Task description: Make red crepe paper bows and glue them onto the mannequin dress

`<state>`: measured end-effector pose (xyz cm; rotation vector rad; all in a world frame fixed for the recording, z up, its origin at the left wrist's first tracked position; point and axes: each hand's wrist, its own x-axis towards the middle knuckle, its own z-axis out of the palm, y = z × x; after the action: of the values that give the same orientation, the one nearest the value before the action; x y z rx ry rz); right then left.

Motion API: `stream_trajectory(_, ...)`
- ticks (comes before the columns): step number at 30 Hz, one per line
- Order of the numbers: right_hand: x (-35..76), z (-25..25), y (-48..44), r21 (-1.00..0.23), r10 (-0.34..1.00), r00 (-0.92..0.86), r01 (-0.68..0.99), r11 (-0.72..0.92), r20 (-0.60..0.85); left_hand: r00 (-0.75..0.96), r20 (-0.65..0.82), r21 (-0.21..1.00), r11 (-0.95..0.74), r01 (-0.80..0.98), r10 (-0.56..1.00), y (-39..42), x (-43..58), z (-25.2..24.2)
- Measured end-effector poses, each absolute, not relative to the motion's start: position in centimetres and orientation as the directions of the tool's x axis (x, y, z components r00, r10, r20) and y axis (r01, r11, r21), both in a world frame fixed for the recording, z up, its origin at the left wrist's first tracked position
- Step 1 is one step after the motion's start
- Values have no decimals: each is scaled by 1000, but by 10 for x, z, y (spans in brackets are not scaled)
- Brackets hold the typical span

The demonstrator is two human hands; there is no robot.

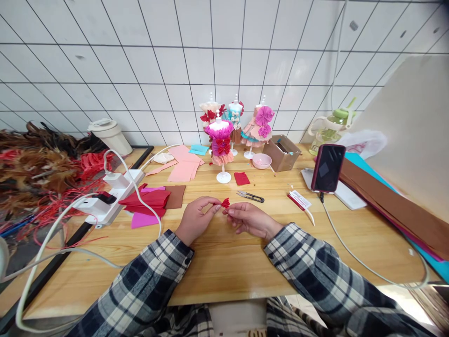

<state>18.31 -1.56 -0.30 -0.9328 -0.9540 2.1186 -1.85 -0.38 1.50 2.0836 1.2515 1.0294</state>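
Observation:
Between my hands is a small gathered piece of red crepe paper [225, 202], its pleated edge fanning upward. My left hand [199, 216] pinches it between thumb and forefinger. My right hand [248, 218] has thumb and forefinger pressed together at its lower end; whatever lies in that pinch is too small to make out. Just beyond my right hand lie black-handled thread snips [250, 196] and a flat red paper square [242, 178]. A mini dress form [221, 145] in a magenta, red and peach paper dress stands ahead of my hands.
More dressed forms [257, 124] stand behind, beside a pink bowl [262, 161] and a cardboard box [282, 153]. Paper sheets [145, 202] and a cabled power strip [115, 196] lie left. On the right are a glue tube [299, 200], a propped phone [329, 168] and long paper rolls [393, 201].

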Motion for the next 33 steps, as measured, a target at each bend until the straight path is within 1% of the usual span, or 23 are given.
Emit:
stream_trajectory(3,183,-7,-14,-839,786,-512,-205,-503,-346,310,365,714,-477,513,878,-5,-19,16)
stream_trajectory(6,184,-8,-11,-887,820,-455,-126,-444,-346,400,359,685,-529,501,843,-5,-20,15)
stream_trajectory(8,185,-8,-9,-940,876,-361,1,-342,-320,509,336,635,-590,499,792,-5,-21,15)
stream_trajectory(10,187,-9,-6,-964,932,-271,182,-193,-238,622,291,567,-655,500,727,-5,-22,16)
stream_trajectory(11,188,-10,-5,-957,952,-248,269,-110,-179,665,264,534,-680,503,698,-6,-22,17)
stream_trajectory(14,191,-10,-2,-880,964,-265,456,129,4,738,190,446,-727,523,648,-7,-21,20)
stream_trajectory(17,190,-5,-4,-737,937,-316,596,317,147,757,137,357,-745,564,639,-8,-17,23)
stream_trajectory(21,182,9,-13,-553,887,-384,695,459,255,700,96,256,-697,670,708,-10,-12,20)
stream_trajectory(24,176,14,-21,-465,865,-403,729,502,300,556,101,240,-562,791,825,-12,-10,17)
stream_trajectory(26,172,14,-25,-431,863,-393,750,501,318,439,124,275,-456,846,890,-13,-9,16)
stream_trajectory(28,169,12,-28,-419,871,-368,770,482,325,351,148,356,-381,853,924,-13,-9,15)
stream_trajectory(29,167,12,-30,-422,876,-357,774,472,326,312,156,424,-349,836,937,-12,-9,15)
stream_trajectory(31,164,10,-32,-447,883,-337,768,459,327,227,141,617,-265,741,964,-9,-9,13)
stream_trajectory(33,163,10,-32,-498,890,-307,744,445,337,163,73,831,-151,536,984,-5,-10,12)
